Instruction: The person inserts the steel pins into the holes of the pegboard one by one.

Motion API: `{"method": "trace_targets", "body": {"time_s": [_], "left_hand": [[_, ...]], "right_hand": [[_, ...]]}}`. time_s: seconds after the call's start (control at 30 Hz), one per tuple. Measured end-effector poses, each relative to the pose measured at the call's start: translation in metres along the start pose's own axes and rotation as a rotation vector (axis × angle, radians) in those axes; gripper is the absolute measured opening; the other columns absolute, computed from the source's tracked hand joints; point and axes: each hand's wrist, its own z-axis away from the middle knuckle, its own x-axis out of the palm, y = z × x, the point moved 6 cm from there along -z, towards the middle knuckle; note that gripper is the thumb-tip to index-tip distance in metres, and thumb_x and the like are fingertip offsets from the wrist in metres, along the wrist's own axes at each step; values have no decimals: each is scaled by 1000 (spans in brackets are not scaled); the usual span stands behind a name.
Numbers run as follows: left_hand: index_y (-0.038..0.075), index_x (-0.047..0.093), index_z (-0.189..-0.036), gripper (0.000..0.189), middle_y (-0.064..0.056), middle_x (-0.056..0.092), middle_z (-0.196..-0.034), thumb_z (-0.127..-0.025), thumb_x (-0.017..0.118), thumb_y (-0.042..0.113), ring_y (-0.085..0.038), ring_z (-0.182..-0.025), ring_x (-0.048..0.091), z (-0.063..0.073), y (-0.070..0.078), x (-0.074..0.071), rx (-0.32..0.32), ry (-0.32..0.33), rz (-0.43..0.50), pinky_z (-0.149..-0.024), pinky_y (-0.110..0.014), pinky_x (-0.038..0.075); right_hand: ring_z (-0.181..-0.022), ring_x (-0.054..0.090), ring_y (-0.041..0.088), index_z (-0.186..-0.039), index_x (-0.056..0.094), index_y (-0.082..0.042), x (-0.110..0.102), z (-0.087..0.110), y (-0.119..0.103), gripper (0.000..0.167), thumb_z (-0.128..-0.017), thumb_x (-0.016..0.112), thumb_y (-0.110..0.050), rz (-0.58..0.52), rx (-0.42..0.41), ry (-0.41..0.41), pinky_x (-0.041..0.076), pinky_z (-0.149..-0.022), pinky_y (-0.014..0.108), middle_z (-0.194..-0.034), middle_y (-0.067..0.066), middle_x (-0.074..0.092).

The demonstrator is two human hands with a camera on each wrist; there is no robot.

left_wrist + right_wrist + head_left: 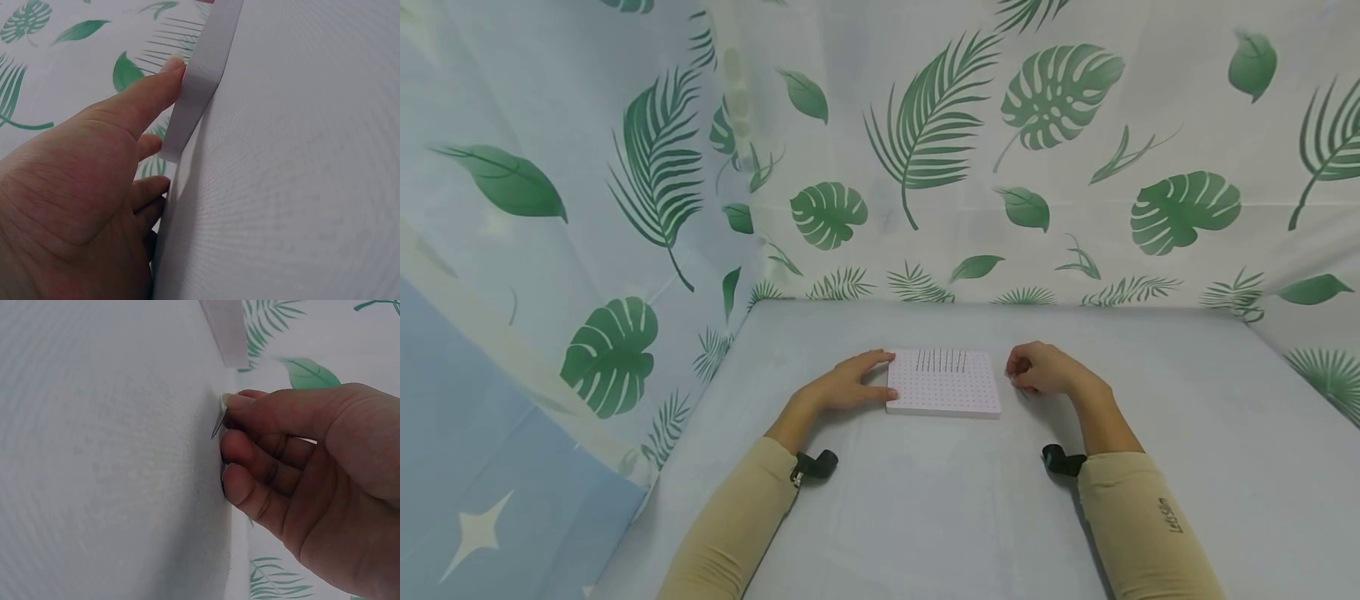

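A white pegboard point(943, 396) with rows of small holes lies flat on the table, several thin dark pins point(942, 361) standing upright in its far part. My left hand point(846, 383) is at its left side, thumb and forefinger spread apart and touching that edge. In the left wrist view the thumb rests against the board's side point(206, 62). Just right of the board, my right hand point(1045, 368) is low over the table. Its thumb and fingertips pinch a thin metal pin point(219, 424), which slants down by the tabletop; part of it is hidden by the fingers.
The table point(925, 500) has a pale cover. Behind it and at the left hang curtains point(940, 250) printed with green leaves. Black wrist mounts point(1063, 461) sit at both sleeve cuffs.
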Motion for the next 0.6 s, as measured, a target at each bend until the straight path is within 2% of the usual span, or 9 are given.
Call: {"method": "trace_targets", "body": {"time_s": [0.17,0.47,0.6], "left_hand": [[24,39,-162,84,-4,27,-173,-92,72,59,-28,-162,20,0,1,-1,-4,-3,-10,-131,-52,19],[24,39,-161,83,-4,27,-173,-92,72,58,-28,-162,20,0,1,-1,-1,2,-18,-131,-52,19],[24,39,-161,83,-5,27,-173,-93,71,57,-28,-162,20,-1,-1,-1,3,-1,-24,-131,-52,18]], "right_hand": [[-77,60,20,-106,61,1,-5,0,-2,8,-99,62,-3,-59,-12,55,52,-68,30,-88,10,64],[-92,70,26,-116,57,1,-16,-2,-21,15,-104,61,-8,-228,-132,269,61,-82,32,-105,20,69],[-95,72,29,-124,59,4,-12,-5,-32,23,-104,61,-8,-265,-171,297,61,-83,28,-109,24,70]]}}
